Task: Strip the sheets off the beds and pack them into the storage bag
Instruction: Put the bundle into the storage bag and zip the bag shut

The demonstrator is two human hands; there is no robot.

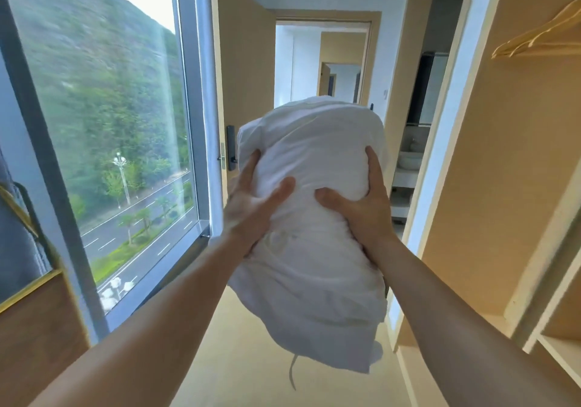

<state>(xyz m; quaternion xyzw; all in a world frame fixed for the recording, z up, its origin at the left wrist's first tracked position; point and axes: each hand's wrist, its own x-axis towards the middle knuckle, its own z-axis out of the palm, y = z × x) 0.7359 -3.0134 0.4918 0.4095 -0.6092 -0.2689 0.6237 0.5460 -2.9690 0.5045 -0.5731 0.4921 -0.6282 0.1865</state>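
A: Hands?
B: Both busy: left hand (251, 208) and right hand (367, 205) each clamp a side of the bunched white sheets (314, 149), thumbs pressed into the front.
A: Sheets where?
B: Held up in mid-air, facing the open door (245, 70); window (103, 124) on the left, wardrobe (503, 171) with hangers (540, 37) on the right.

The left arm (151, 328) rises from the lower left of the frame and the right arm (465, 321) from the lower right, both bare, nearly straight and converging at the centre. The left hand (253, 208) grips the sheet (311, 142) from the left, thumb spread across its front. The right hand (364, 208) grips it from the right, thumb pointing inward and fingers lying up its side. The thumbs are near each other but apart.
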